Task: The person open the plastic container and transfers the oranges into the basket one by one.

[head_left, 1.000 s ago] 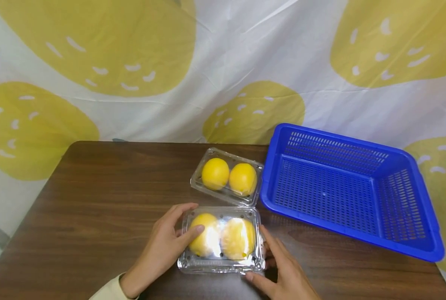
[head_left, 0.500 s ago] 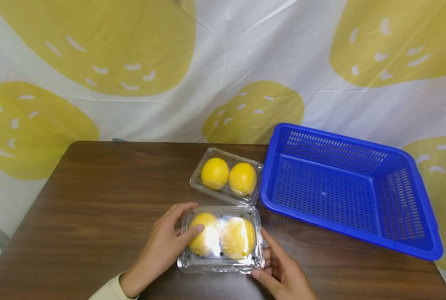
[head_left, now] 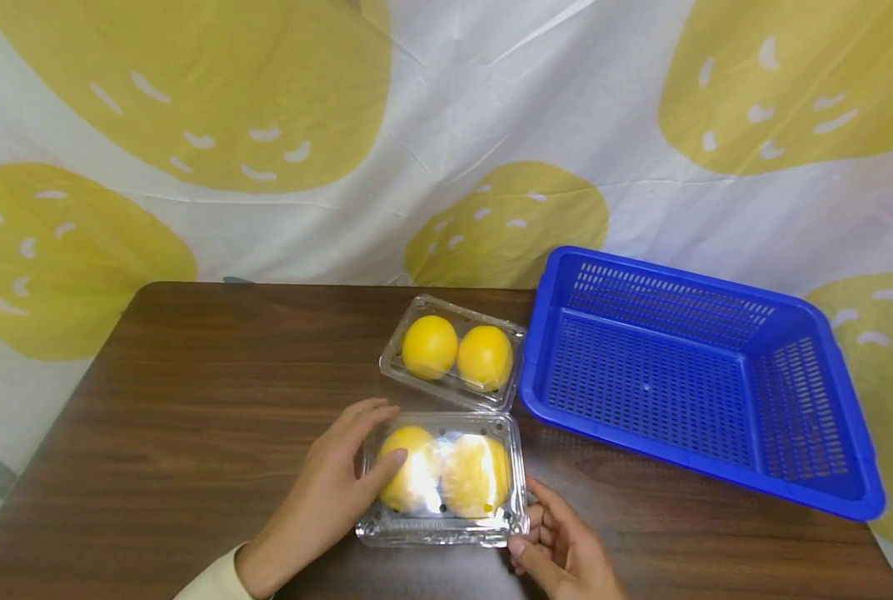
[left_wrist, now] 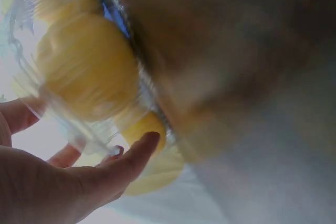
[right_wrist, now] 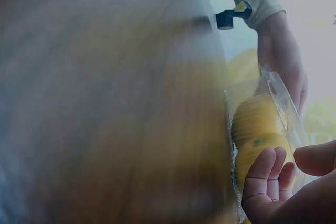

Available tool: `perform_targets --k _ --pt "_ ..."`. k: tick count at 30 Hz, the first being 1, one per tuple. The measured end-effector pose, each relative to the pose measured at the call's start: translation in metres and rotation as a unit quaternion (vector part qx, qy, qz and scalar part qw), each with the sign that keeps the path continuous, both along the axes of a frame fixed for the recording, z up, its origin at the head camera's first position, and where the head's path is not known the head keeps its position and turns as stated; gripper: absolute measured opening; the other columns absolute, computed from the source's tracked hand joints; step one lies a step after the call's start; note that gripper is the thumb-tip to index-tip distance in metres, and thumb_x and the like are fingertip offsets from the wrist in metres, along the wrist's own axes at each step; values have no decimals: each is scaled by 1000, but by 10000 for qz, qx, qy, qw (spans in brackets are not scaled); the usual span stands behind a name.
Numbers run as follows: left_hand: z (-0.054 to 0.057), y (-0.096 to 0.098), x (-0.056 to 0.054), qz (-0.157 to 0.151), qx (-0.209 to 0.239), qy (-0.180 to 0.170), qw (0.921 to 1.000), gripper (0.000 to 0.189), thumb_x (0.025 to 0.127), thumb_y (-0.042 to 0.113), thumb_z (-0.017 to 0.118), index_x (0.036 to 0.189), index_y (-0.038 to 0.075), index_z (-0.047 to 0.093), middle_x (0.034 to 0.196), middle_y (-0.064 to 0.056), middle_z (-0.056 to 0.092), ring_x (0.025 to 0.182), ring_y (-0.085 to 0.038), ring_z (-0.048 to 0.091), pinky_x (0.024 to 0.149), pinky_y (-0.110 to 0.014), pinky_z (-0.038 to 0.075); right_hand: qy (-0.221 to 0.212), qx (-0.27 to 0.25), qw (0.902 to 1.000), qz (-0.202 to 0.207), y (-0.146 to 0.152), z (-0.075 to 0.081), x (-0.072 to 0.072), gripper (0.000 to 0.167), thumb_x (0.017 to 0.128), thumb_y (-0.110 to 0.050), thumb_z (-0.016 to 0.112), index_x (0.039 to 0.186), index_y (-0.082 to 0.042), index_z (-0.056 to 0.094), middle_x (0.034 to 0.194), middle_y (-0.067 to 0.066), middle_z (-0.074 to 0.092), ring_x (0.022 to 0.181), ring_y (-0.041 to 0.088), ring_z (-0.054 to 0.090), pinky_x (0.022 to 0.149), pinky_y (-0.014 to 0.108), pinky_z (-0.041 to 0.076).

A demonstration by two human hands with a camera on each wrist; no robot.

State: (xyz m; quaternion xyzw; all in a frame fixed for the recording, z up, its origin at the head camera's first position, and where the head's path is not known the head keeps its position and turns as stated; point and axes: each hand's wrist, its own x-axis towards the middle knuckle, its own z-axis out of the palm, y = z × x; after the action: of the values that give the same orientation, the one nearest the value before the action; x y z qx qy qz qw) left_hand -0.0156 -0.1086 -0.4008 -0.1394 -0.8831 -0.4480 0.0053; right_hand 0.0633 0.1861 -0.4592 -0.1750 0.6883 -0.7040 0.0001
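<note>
A clear plastic clamshell box (head_left: 442,533) with two round yellow fruits (head_left: 476,475) in it lies near the table's front; light glares off its lid. My left hand (head_left: 334,479) holds its left side, thumb over the lid and fingers at the far left corner. At the near right corner my right hand (head_left: 566,546) pinches the edge between thumb and curled fingers. In the left wrist view, fruit (left_wrist: 89,66) shows through the plastic beside my thumb. The right wrist view shows my right fingertips (right_wrist: 268,174) against the box's end.
Just behind is a second clear clamshell (head_left: 446,390) with two yellow fruits (head_left: 430,347). A blue perforated basket (head_left: 649,387) stands at the right, close to that box. Behind the brown wooden table (head_left: 229,383) hangs a white cloth (head_left: 454,100) with yellow shapes.
My right fingers have slid toward me along the box's right side to its near corner and curled more. The left hand has shifted only slightly; the boxes and basket stay put.
</note>
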Motion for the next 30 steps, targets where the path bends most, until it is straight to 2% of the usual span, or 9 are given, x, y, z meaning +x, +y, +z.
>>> perform_targets --k 3,6,10,16,20,24,30 --pt "3 3 6 -212 -351 589 9974 47 96 10 84 141 5 70 157 -19 59 145 -43 56 116 -66 49 -15 -70 10000 6 -1 -1 0 63 94 27 57 152 25 32 105 -7 70 81 9 69 64 34 66" --pt "6 8 13 -434 -826 1133 9892 46 97 12 84 140 5 69 159 -21 56 151 -47 48 118 -71 45 -9 -85 10000 -3 -1 -1 0 62 94 27 57 151 24 33 104 -6 70 80 9 69 62 35 66" --pt "10 16 21 -744 -1411 1588 9743 49 99 18 82 143 5 66 163 -24 51 155 -52 40 117 -80 38 -16 -99 9999 -12 -2 0 1 61 94 27 56 151 24 33 103 -6 69 79 9 68 61 35 66" --pt "13 26 25 -1236 -1972 2226 9467 57 100 31 79 149 6 62 161 -25 51 150 -53 47 115 -82 40 -143 -120 9998 -34 -3 -1 1 60 96 25 56 152 22 33 101 -5 68 78 9 68 60 35 65" --pt "14 34 28 -1502 -2205 2493 9309 63 100 40 78 151 7 60 158 -23 54 146 -48 53 112 -85 39 -134 -147 9998 -7 -3 -2 2 60 97 25 55 152 22 33 101 -4 68 78 9 67 60 35 65" --pt "15 41 31 -1696 -2421 2609 9190 69 97 45 81 151 8 60 159 -22 55 146 -44 53 112 -80 45 -180 -185 9997 35 -3 -2 2 58 98 24 54 152 22 32 101 -1 68 78 9 67 61 34 65" --pt "14 54 34 -1844 -2873 2808 8970 71 95 51 82 150 12 61 161 -22 54 147 -48 52 109 -72 52 -297 -254 9992 69 -2 -2 2 56 100 23 52 153 21 34 103 -1 67 79 10 67 63 33 65"
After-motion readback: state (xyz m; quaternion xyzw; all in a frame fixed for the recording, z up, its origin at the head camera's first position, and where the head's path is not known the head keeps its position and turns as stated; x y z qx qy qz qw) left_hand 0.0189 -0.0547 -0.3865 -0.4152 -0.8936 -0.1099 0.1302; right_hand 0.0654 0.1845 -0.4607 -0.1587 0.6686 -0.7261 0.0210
